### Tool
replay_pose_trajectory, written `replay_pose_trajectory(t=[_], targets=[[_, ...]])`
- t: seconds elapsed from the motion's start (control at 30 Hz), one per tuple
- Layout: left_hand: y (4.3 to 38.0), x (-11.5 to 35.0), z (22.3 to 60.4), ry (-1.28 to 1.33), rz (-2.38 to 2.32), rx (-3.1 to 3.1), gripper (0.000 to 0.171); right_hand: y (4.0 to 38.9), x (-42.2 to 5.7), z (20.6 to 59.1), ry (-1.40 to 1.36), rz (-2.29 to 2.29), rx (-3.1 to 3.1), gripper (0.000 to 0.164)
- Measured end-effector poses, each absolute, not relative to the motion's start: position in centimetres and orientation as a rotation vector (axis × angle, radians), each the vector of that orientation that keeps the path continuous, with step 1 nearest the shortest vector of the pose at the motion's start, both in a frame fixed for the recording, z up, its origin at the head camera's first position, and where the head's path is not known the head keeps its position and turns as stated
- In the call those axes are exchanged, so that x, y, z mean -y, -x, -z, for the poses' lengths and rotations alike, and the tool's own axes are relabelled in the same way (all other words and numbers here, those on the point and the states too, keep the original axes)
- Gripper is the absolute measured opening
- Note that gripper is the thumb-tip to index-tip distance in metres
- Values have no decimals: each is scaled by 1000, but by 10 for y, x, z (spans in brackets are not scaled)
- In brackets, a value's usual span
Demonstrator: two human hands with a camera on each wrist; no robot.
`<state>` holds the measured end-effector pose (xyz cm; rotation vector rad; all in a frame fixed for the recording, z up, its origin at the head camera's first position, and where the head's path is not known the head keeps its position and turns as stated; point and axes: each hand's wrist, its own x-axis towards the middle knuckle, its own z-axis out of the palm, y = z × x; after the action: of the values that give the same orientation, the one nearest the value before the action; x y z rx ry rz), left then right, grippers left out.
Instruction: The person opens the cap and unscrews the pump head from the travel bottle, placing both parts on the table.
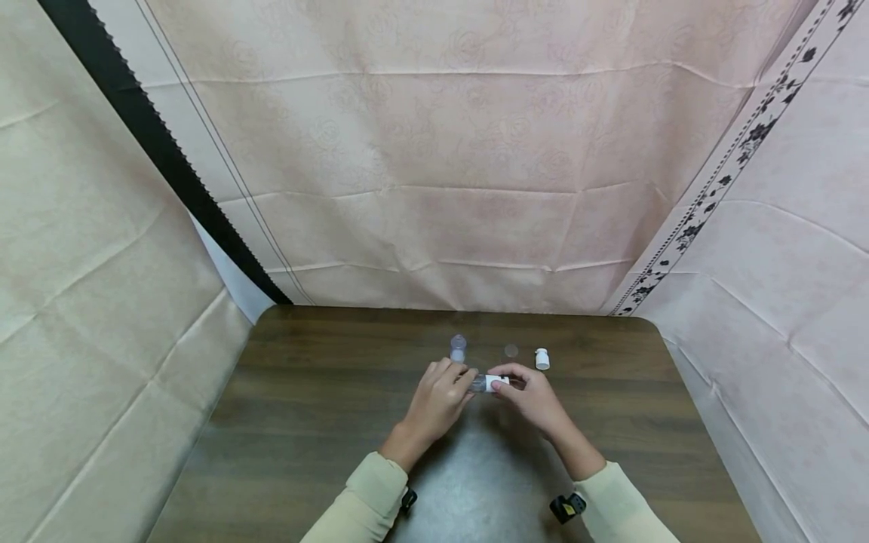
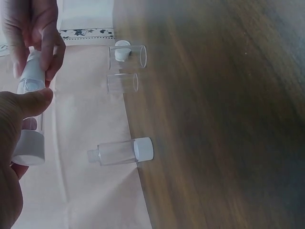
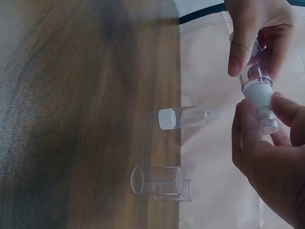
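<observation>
My left hand (image 1: 440, 400) grips a small clear bottle (image 1: 478, 383) with a white base (image 2: 29, 148), tilted above the table. On its other end is a white pump top (image 3: 259, 95), pinched between the thumb and fingers of my right hand (image 1: 532, 400). Whether the pump top is fastened to the bottle, I cannot tell. Just beyond the left hand, a second clear bottle (image 2: 116, 152) with a white base stands upright on the table, its narrow neck uncovered.
Two clear open cylinders (image 2: 128, 57) (image 3: 186, 191) stand on the wooden table (image 1: 326, 422). Near them is a small white pump top (image 1: 541, 359), beyond the right hand. Pale cloth (image 1: 434, 151) hangs behind the table's far edge and along both sides.
</observation>
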<state>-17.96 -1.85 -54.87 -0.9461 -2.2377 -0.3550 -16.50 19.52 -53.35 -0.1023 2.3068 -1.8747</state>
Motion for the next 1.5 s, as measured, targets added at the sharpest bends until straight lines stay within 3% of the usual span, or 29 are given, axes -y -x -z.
replay_pose_trajectory(t=[0.37, 0.83, 1.03, 1.23, 1.5], targets=[[178, 13, 547, 954, 425, 2267, 34, 161, -197, 528, 71, 1832, -2448, 18], [177, 14, 549, 968, 515, 2271, 41, 157, -197, 531, 194, 1795, -2652, 21], [176, 13, 548, 954, 545, 2349, 40, 147, -192, 510, 247, 1805, -2621, 21], [175, 12, 549, 951, 577, 2371, 40, 154, -199, 537, 282, 1843, -2614, 22], [175, 13, 556, 924, 605, 2370, 43, 153, -196, 544, 422, 2014, -2553, 31]])
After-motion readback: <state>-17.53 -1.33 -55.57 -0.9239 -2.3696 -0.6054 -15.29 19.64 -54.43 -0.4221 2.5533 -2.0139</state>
